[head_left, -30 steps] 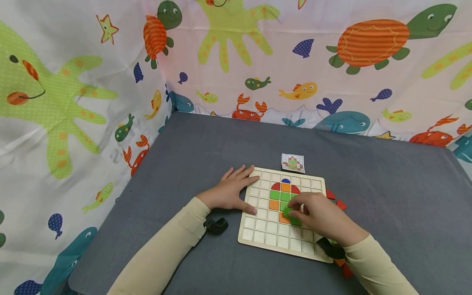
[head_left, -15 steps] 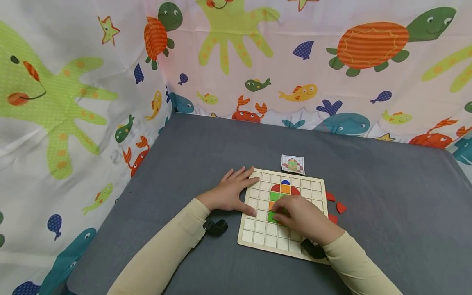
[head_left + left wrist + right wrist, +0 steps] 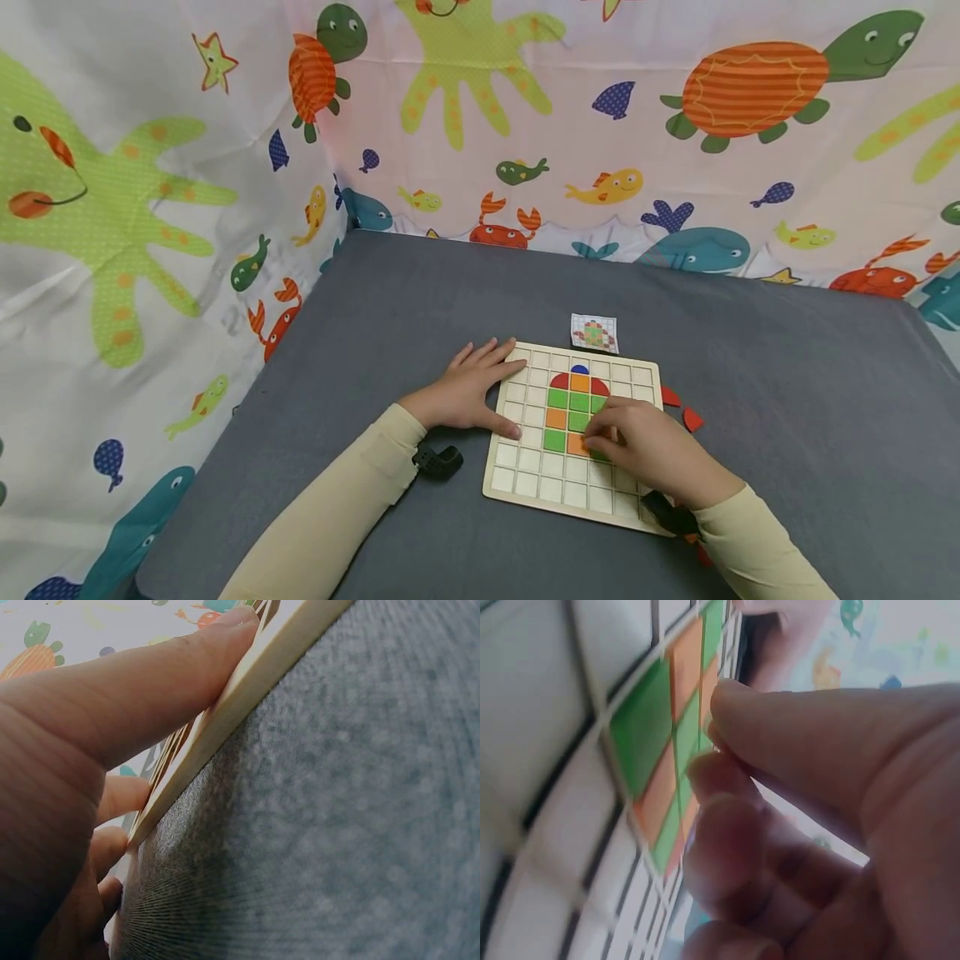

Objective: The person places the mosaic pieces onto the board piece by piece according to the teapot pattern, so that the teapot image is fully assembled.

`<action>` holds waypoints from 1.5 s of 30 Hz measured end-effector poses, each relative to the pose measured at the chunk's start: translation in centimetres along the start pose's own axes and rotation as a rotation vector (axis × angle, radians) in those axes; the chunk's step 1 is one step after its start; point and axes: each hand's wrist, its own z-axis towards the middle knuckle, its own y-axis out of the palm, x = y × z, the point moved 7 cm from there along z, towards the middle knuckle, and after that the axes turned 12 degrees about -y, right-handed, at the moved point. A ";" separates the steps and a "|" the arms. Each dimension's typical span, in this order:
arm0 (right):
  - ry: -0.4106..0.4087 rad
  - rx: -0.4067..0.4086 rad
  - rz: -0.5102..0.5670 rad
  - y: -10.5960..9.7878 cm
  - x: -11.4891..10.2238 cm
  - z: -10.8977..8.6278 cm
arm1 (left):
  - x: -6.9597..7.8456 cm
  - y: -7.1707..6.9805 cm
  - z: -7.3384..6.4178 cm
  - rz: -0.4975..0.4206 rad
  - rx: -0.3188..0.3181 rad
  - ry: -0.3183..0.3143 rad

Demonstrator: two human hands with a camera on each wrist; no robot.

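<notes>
A wooden grid board (image 3: 528, 487) lies on the table, with green, orange, red and blue tiles set in its squares. On its left edge rests my left hand (image 3: 468, 390), fingers spread, thumb over the near squares. In the left wrist view the thumb (image 3: 172, 679) lies along the board's rim (image 3: 225, 720). My right hand (image 3: 648, 437) is over the tiles with its fingers bent, near an orange tile (image 3: 577, 444) and a green tile (image 3: 554, 440). In the right wrist view its thumb (image 3: 795, 724) and fingers are close to the tiles, with no loose tile visible between them.
A small printed card (image 3: 593, 333) with a coloured grid pattern lies beyond the board's far edge. Loose red pieces (image 3: 692, 418) lie to the right of the board, and more are partly hidden beneath the right forearm. A patterned curtain (image 3: 450, 192) stands behind the table.
My right hand carried a green tile left across the board; that tile now sits in the lower left of the pattern. The hand has since moved back right. My left hand stays put.
</notes>
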 end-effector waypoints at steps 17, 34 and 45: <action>0.280 -0.033 0.052 -2.5 4.4 -8.2 | 0.0 -0.1 -0.1 -0.025 -0.003 0.011; 0.443 -0.109 0.036 -2.0 6.9 -14.4 | 0.1 -0.3 -0.1 -0.019 0.000 0.010; 0.569 -0.190 0.099 -0.9 7.3 -15.7 | 0.1 -0.2 -0.1 -0.008 -0.009 0.005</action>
